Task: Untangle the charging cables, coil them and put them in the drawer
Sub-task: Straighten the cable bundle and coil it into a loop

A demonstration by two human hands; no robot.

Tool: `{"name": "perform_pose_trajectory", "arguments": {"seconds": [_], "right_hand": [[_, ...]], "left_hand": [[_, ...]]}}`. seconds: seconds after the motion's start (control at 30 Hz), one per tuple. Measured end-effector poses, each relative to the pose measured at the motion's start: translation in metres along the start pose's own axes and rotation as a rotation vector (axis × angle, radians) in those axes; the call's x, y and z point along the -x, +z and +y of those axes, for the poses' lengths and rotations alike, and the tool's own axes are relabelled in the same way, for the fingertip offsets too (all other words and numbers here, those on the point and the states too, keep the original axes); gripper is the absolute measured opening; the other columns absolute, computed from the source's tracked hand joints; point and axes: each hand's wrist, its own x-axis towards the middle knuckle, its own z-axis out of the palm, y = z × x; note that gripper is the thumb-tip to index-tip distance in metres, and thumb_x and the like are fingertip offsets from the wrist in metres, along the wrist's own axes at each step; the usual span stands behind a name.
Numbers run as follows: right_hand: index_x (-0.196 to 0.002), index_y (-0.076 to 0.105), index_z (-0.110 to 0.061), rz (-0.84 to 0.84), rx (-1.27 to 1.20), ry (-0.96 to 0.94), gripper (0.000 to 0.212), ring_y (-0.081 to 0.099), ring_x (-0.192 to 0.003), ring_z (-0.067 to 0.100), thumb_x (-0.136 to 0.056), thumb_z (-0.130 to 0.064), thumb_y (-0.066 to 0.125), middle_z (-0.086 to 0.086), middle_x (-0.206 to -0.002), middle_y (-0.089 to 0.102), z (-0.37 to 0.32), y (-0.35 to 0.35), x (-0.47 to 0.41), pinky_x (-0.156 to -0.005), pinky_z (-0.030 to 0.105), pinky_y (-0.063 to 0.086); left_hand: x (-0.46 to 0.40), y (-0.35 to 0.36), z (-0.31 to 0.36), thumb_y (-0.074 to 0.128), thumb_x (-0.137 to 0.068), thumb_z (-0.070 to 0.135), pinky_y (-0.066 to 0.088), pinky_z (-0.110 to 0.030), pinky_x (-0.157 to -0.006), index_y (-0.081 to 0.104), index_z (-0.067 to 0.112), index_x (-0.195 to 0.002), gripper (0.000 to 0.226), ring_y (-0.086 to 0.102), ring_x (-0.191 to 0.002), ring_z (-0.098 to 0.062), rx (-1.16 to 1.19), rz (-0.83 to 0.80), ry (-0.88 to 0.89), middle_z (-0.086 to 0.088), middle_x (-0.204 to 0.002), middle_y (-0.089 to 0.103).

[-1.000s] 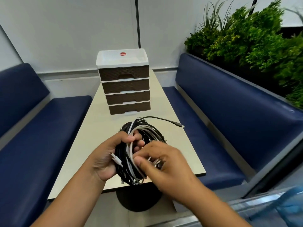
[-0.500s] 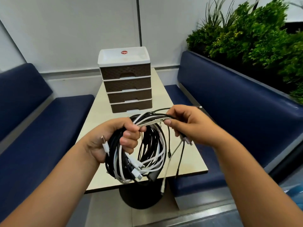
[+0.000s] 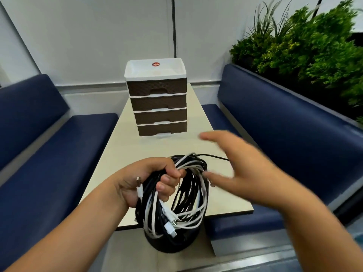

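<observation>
Holding the tangled bundle of black and white charging cables [image 3: 176,195] at about 6 o'clock, the left hand [image 3: 145,183] has its grip clamped round the upper left of the loop, which hangs over the near edge of the surface [image 3: 153,150]. The right hand [image 3: 249,171], at 3 o'clock of the bundle, is blurred, its fingers spread apart and holding nothing; one fingertip looks to be just beside the strands, though contact cannot be told. One thin black strand [image 3: 214,156] trails off toward 2 o'clock.

Untangling appears to be the step in hand, barely begun: black and white cables are still wound together. The next move likely calls for finding one loose plug end and drawing that cable free while the left hand steadies the rest.

At 12 o'clock stands the drawer unit [image 3: 157,101], four brown drawers all closed, contents hidden; its white top tray [image 3: 137,72] shows nothing but a red label.
</observation>
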Motion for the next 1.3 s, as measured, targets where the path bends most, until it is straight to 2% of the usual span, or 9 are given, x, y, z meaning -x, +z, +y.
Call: {"name": "perform_pose_trajectory", "arguments": {"seconds": [0.07, 0.23, 0.47, 0.57, 0.7, 0.83, 0.97, 1.1, 1.3], "right_hand": [[-0.139, 0.045, -0.033, -0.156, -0.005, -0.075, 0.067, 0.045, -0.124, -0.001, -0.078, -0.035, 0.074, -0.017, -0.135, 0.052, -0.009, 0.025, -0.011, -0.104, 0.015, 0.034], [-0.097, 0.062, -0.028, -0.256, -0.399, 0.111, 0.033, 0.061, -0.075, 0.000, -0.072, -0.014, 0.078, -0.009, -0.085, 0.067, -0.007, 0.036, -0.017, -0.067, 0.020, 0.050], [-0.084, 0.060, -0.016, -0.325, -0.358, 0.166, 0.015, 0.058, -0.068, 0.017, -0.074, -0.012, 0.070, 0.004, -0.077, 0.064, -0.011, 0.051, -0.025, -0.062, 0.036, 0.048], [-0.083, 0.060, -0.016, -0.273, -0.391, 0.241, 0.010, 0.057, -0.063, 0.010, -0.074, -0.012, 0.061, 0.000, -0.070, 0.062, -0.012, 0.064, -0.025, -0.061, 0.033, 0.048], [-0.075, 0.061, -0.021, -0.210, -0.460, 0.336, 0.013, 0.064, -0.064, 0.020, -0.072, -0.009, 0.058, 0.000, -0.065, 0.064, -0.011, 0.070, -0.025, -0.061, 0.037, 0.052], [-0.080, 0.058, -0.011, -0.175, -0.494, 0.425, 0.011, 0.051, -0.055, 0.017, -0.077, -0.001, 0.055, -0.001, -0.059, 0.052, -0.001, 0.073, -0.025, -0.055, 0.032, 0.042], [-0.082, 0.059, -0.009, -0.169, -0.521, 0.504, 0.012, 0.051, -0.056, 0.020, -0.071, -0.008, 0.054, 0.001, -0.059, 0.051, 0.006, 0.074, -0.024, -0.057, 0.034, 0.043], [-0.085, 0.061, -0.011, -0.173, -0.442, 0.569, 0.010, 0.050, -0.057, 0.019, -0.077, -0.008, 0.055, 0.002, -0.062, 0.052, 0.010, 0.079, -0.024, -0.057, 0.033, 0.042], [-0.086, 0.061, -0.017, -0.163, -0.307, 0.571, 0.008, 0.050, -0.053, 0.016, -0.083, -0.012, 0.055, -0.001, -0.062, 0.055, 0.004, 0.074, -0.031, -0.051, 0.026, 0.040]], "left_hand": [[-0.004, 0.006, -0.001, 0.078, -0.058, 0.007, 0.032, -0.015, -0.041, 0.048, 0.012, -0.077, 0.036, 0.043, -0.038, -0.005, -0.063, -0.056, -0.030, 0.005, -0.049, 0.043], [-0.002, 0.014, -0.009, 0.069, -0.065, 0.009, 0.033, -0.014, -0.042, 0.046, 0.013, -0.078, 0.027, 0.043, -0.039, -0.003, -0.156, -0.130, -0.076, 0.007, -0.049, 0.044], [0.004, 0.000, -0.009, 0.064, -0.075, 0.022, 0.040, -0.017, -0.044, 0.054, 0.013, -0.070, 0.015, 0.049, -0.042, -0.009, -0.319, -0.051, -0.068, 0.001, -0.053, 0.049], [0.006, -0.004, 0.000, 0.075, -0.070, 0.048, 0.052, -0.022, -0.056, 0.071, 0.008, -0.075, 0.040, 0.066, -0.060, -0.019, -0.431, 0.082, -0.052, -0.010, -0.068, 0.066], [0.010, -0.027, 0.018, 0.037, -0.074, 0.088, 0.046, -0.034, -0.078, 0.066, -0.007, -0.112, 0.107, 0.052, -0.095, -0.037, -0.537, 0.253, -0.018, -0.028, -0.108, 0.059], [0.021, -0.052, 0.003, 0.016, -0.074, 0.089, 0.046, -0.039, -0.088, 0.072, 0.000, -0.106, 0.110, 0.065, -0.089, -0.026, -0.385, 0.242, 0.185, -0.017, -0.100, 0.069], [0.019, -0.060, -0.031, 0.036, -0.066, 0.093, 0.026, -0.051, -0.114, 0.048, 0.014, -0.142, 0.110, 0.041, -0.137, -0.032, -0.427, -0.011, 0.268, -0.020, -0.143, 0.049], [0.023, -0.031, -0.031, 0.082, -0.061, 0.058, 0.045, -0.043, -0.103, 0.054, 0.024, -0.132, 0.084, 0.055, -0.123, -0.028, -0.739, 0.134, 0.393, -0.013, -0.129, 0.060], [0.004, -0.021, -0.019, 0.082, -0.076, 0.020, 0.053, -0.026, -0.062, 0.065, 0.008, -0.095, 0.028, 0.070, -0.072, -0.017, -0.860, 0.500, 0.315, -0.008, -0.080, 0.072]]}}
